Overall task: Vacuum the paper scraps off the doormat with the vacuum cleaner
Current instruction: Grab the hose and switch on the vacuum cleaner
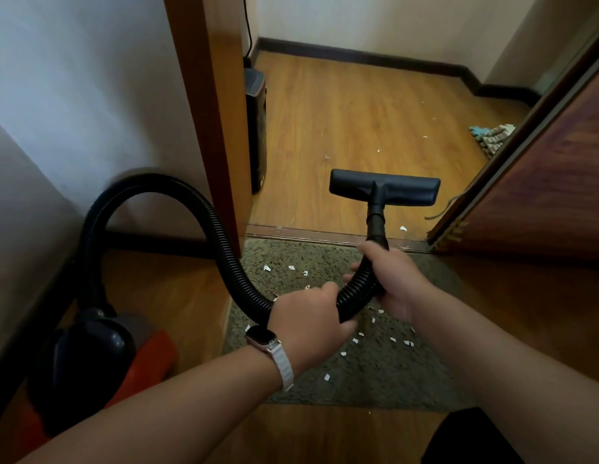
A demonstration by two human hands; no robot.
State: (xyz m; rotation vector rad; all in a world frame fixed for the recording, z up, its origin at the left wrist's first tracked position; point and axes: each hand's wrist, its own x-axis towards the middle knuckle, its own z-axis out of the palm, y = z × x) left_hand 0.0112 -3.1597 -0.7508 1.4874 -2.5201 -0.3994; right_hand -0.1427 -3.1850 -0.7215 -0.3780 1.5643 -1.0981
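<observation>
A grey-green doormat [375, 373] lies in front of the doorway, with several white paper scraps [326, 377] scattered on it. The black ribbed vacuum hose [224, 242] arches up from the orange and black vacuum cleaner [100, 356] at the lower left. My left hand [308, 318] grips the hose above the mat. My right hand [396, 277] grips the hose just behind the rigid tube. The wide black floor nozzle [385, 190] is held up in the air over the wooden floor beyond the threshold.
A wooden door frame [207, 112] stands left of the doorway, with a black appliance [256, 128] behind it. An open brown door [542, 182] is on the right. A few scraps [403, 228] lie on the wooden floor past the threshold. A rag [492, 139] lies far right.
</observation>
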